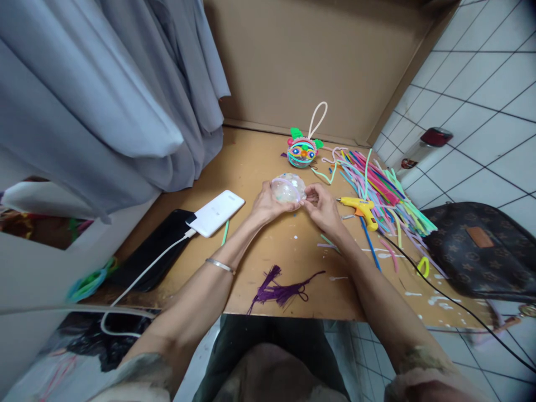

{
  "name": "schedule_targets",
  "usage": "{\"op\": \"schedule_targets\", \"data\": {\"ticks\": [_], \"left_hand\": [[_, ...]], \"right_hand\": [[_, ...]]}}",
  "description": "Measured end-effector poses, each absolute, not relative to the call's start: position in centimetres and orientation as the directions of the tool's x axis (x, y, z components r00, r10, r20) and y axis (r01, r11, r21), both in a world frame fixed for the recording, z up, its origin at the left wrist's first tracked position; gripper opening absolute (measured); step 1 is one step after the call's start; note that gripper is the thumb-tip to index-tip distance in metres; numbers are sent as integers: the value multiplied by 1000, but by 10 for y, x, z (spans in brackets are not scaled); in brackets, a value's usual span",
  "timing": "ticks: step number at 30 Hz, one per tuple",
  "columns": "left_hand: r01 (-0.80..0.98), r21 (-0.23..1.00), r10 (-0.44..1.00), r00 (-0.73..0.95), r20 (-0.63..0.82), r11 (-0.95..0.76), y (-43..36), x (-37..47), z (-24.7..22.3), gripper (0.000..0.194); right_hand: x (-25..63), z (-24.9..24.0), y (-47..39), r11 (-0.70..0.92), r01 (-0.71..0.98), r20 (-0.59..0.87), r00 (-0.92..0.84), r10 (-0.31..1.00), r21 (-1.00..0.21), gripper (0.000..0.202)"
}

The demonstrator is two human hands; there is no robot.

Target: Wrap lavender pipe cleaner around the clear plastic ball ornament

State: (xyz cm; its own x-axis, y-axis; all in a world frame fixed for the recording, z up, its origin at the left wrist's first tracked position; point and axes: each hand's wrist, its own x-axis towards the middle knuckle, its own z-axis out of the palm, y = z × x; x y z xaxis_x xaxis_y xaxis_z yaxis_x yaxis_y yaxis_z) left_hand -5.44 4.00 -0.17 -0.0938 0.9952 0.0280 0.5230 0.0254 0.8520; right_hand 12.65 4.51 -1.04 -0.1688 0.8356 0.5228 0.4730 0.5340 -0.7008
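Observation:
A clear round ball (287,188) with a pale strip around it is held above the middle of the wooden table. My left hand (268,202) wraps its left and lower side. At its right edge, the fingers of my right hand (321,207) are pinched together against the ball and the strip's end. Behind them stands a decorated ball (302,153) with eyes, green ears and a white loop. A yellow glue gun (360,210) lies to the right of my right hand.
Colourful pipe cleaners (377,187) and a brown bag (486,248) lie at the right. A white power bank (215,213) with a cable rests on a black case (157,257) at the left. Purple tassels (281,291) lie near the front edge. A grey curtain (138,84) hangs at the left.

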Motion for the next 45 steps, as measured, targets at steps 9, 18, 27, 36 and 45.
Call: {"op": "schedule_targets", "data": {"ticks": [9, 18, 27, 36, 45], "left_hand": [[542, 839, 995, -100, -1, 55, 38, -53, 5, 89], [552, 832, 994, -112, 6, 57, 38, -51, 0, 92], [528, 848, 992, -124, 17, 51, 39, -52, -1, 88], [516, 856, 995, -103, 18, 37, 37, -53, 2, 92], [505, 863, 995, -92, 33, 18, 36, -52, 0, 88]], "right_hand": [[133, -9, 50, 493, 361, 446, -211, 870, -791, 33], [130, -9, 47, 494, 431, 464, -181, 867, -755, 32], [131, -15, 52, 489, 398, 463, -167, 871, -776, 32], [133, -11, 51, 492, 397, 456, -187, 870, -775, 36], [128, -14, 51, 473, 436, 461, -141, 876, -766, 32]]}}
